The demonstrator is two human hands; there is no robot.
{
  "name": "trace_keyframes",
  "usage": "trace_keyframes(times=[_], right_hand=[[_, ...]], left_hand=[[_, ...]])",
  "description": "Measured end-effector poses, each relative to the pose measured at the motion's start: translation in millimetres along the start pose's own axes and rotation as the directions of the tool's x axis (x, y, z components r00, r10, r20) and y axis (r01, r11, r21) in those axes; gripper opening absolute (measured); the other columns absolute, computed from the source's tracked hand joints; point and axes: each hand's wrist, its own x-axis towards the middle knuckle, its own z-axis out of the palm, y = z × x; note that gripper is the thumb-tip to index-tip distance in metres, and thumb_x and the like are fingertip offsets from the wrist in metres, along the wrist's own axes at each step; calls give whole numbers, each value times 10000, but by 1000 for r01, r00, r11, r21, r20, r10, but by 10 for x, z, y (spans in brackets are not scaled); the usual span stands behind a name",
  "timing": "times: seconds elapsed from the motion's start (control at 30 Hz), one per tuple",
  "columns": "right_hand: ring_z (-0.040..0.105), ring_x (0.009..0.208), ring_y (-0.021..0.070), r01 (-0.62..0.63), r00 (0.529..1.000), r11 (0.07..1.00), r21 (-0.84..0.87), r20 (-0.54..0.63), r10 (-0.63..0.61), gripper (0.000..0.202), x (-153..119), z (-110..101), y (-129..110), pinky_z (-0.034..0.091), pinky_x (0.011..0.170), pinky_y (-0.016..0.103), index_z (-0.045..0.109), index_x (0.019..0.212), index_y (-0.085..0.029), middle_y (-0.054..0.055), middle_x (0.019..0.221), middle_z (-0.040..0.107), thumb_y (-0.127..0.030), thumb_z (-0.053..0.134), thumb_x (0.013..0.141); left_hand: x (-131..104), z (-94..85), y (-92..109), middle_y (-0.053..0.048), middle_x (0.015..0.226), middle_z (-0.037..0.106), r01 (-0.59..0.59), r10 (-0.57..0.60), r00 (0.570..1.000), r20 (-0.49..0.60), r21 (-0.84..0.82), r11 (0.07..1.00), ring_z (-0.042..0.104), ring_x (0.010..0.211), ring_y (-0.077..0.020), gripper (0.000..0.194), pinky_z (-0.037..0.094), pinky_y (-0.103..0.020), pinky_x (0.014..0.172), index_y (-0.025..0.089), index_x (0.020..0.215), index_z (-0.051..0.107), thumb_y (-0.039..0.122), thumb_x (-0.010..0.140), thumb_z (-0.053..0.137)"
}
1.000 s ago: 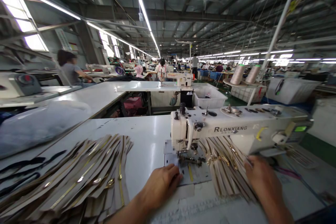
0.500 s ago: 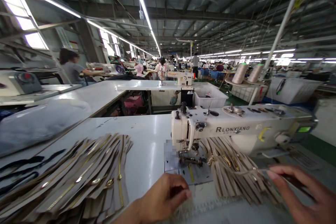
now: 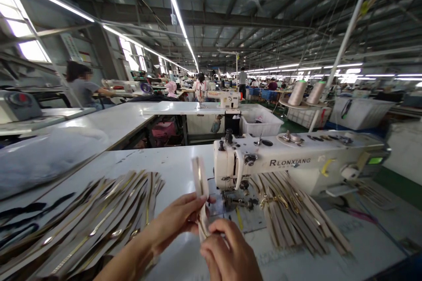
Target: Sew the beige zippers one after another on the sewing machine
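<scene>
A beige zipper [image 3: 199, 176] with gold teeth stands nearly upright in front of the sewing machine head [image 3: 260, 158]. My left hand [image 3: 181, 213] pinches it around the middle, fingers closed on the tape. Lower down, my right hand [image 3: 231, 250] grips the same zipper near its bottom end. To the right, under the machine arm, lies a fanned pile of beige zippers [image 3: 286, 219] with gold pulls. A larger spread of similar zippers [image 3: 108, 215] covers the table at my left. The presser foot and needle area [image 3: 235, 202] is just right of the held zipper.
Dark straps [image 3: 23, 210] and a clear plastic bag [image 3: 52, 149] are at the far left. Pink-handled scissors [image 3: 358, 214] lie right of the machine. Thread cones [image 3: 296, 93] stand behind it. Another sewing machine [image 3: 224, 98] and a white bin [image 3: 262, 123] are ahead; people work beyond.
My right hand has come from the right pile to the middle, bringing a zipper. My left hand has moved up and left and now grips that zipper too. The view has shifted slightly.
</scene>
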Motion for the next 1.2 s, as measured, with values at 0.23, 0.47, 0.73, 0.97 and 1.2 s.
trace_keyframes(times=[0.23, 0.47, 0.73, 0.97, 1.2], right_hand=[[656, 596, 174, -402, 915, 879, 254, 137, 379, 317, 112, 344, 332, 475, 525, 225, 585, 1014, -185, 64, 750, 686, -423, 381, 967], [662, 647, 183, -319, 928, 945, -72, 177, 326, 256, 164, 250, 638, 335, 530, 221, 601, 755, -189, 51, 693, 690, -283, 445, 935], [652, 601, 178, -263, 951, 957, -124, 135, 279, 381, 61, 345, 686, 217, 509, 286, 582, 765, -198, 43, 672, 682, -399, 348, 989], [596, 559, 144, -312, 945, 949, 42, 121, 305, 430, 71, 392, 661, 220, 513, 270, 571, 706, -194, 24, 610, 631, -424, 331, 979], [427, 456, 94, -228, 947, 957, 178, 271, 175, 440, -32, 349, 579, 175, 478, 261, 489, 609, -188, -16, 497, 490, -440, 349, 942]], left_hand=[[342, -53, -270, -32, 764, 639, -240, 241, 920, -309, 43, 970, 582, 670, -154, 538, 500, -249, 645, 130, 885, 638, 608, 660, 743], [426, 148, -524, -17, 718, 627, -194, 189, 980, -68, -81, 978, 584, 653, -149, 513, 509, -258, 671, 153, 909, 605, 564, 654, 776], [524, 20, -648, 26, 528, 489, -309, 421, 872, -248, 388, 868, 469, 502, -116, 488, 352, -192, 459, 145, 653, 555, 610, 728, 680], [489, 215, -583, -60, 694, 643, -186, 154, 968, -197, -153, 971, 600, 605, -164, 528, 500, -245, 584, 108, 769, 626, 567, 584, 809], [686, -113, -599, -89, 685, 663, -285, 156, 824, -545, -162, 945, 603, 553, -155, 317, 507, -232, 522, 80, 812, 642, 340, 691, 776]])
